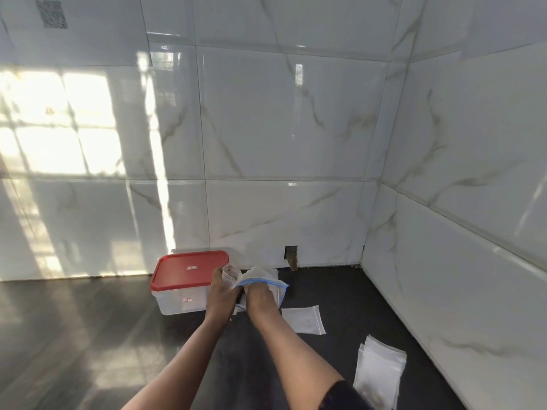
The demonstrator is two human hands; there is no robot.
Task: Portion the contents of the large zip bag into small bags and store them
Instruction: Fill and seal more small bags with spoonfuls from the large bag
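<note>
Left hand (222,292): pinches small bag (231,275) open.
Right hand (261,297): inside large zip bag (268,276); fingers hidden, grip unclear.
Progress: early, seemingly; stack (380,369) unused, container (177,301) lidded.

Head camera looks forward and down over the countertop (88,335)

Strong sunlight lays a bright window-grid patch on the glossy wall tiles (59,122) at left, blown out to near white, with a narrow glare stripe (161,173) beside it. The dark counter (74,335) mirrors the patch hazily. The right wall (473,173) sits in even, cooler shade. Everything is soft: the left hand (222,294), the small bag (231,275) it holds and the right hand (260,297) look smeared. Tile joints bow toward the edges, and the sticker (51,13) top left is unreadable
</note>
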